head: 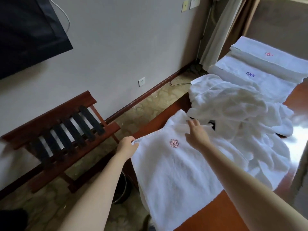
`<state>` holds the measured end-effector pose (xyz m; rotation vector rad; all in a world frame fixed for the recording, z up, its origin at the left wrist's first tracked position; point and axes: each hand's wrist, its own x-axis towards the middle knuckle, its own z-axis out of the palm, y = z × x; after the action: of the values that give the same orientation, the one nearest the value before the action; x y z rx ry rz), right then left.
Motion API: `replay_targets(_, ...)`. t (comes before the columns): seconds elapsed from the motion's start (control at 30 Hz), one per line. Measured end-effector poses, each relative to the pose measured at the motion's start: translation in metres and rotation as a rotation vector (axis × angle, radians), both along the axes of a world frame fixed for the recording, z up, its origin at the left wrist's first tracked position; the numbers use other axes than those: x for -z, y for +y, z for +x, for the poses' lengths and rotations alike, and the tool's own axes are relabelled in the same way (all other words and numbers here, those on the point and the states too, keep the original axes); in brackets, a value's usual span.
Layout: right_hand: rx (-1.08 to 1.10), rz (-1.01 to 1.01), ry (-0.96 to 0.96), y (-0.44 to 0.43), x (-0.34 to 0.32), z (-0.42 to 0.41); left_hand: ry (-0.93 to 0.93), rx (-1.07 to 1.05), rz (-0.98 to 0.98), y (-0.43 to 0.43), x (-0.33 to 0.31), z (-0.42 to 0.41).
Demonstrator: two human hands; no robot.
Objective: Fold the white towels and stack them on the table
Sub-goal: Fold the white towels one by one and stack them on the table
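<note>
Pinching the towel edge left of its pink logo, L hand was mid-fold, R hand flat, unclenched right of logo; next prob. fold across.

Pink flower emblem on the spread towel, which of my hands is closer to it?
Right. The right hand is spread over the towel just right of the pink flower emblem; the left hand pinches the towel's left edge, farther away.
</note>
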<state>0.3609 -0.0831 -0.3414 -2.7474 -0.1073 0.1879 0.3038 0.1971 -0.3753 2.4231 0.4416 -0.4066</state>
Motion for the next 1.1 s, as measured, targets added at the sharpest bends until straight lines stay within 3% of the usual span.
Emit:
replay_targets(0.1, -0.046, -0.023, 0.019, 0.024, 0.021, -0.012, 0.025, 0.081, -0.040, 0.001, 0.014, 0.015)
replay_targets(0.23, -0.237, -0.073, 0.353, 0.045, 0.047, -0.026, 0.147, 0.212, -0.047, -0.004, 0.025, 0.025)
replay_targets(0.33, -0.236, -0.057, 0.408, 0.040, 0.057, -0.030, 0.250, 0.291, -0.033, 0.000, 0.028, 0.030)
replay_targets(0.47, -0.230, -0.030, 0.424, 0.032, 0.060, -0.029, 0.140, 0.188, -0.204, 0.012, 0.018, 0.033)
replay_targets(0.53, -0.193, 0.007, 0.371, 0.037, 0.054, -0.027, 0.024, 0.173, -0.221, 0.015, 0.008, 0.031)
replay_targets(0.6, -0.156, 0.131, 0.202, 0.046, 0.042, -0.025, -0.081, 0.166, -0.229, 0.012, -0.008, 0.028)
replay_targets(0.7, -0.271, 0.373, 0.021, 0.065, 0.012, -0.016, -0.185, 0.164, -0.274, 0.002, -0.026, 0.021)
replay_targets(0.77, -0.361, 0.470, 0.082, 0.074, -0.010, -0.011, -0.222, 0.165, -0.276, -0.005, -0.037, 0.016)
replay_targets(0.9, -0.449, 0.431, 0.109, 0.078, -0.028, -0.006, -0.274, 0.193, -0.307, -0.013, -0.052, 0.008)
replay_targets(1.1, -0.298, 0.458, 0.077, 0.071, -0.018, -0.008, -0.244, 0.254, -0.238, -0.014, -0.050, -0.001)
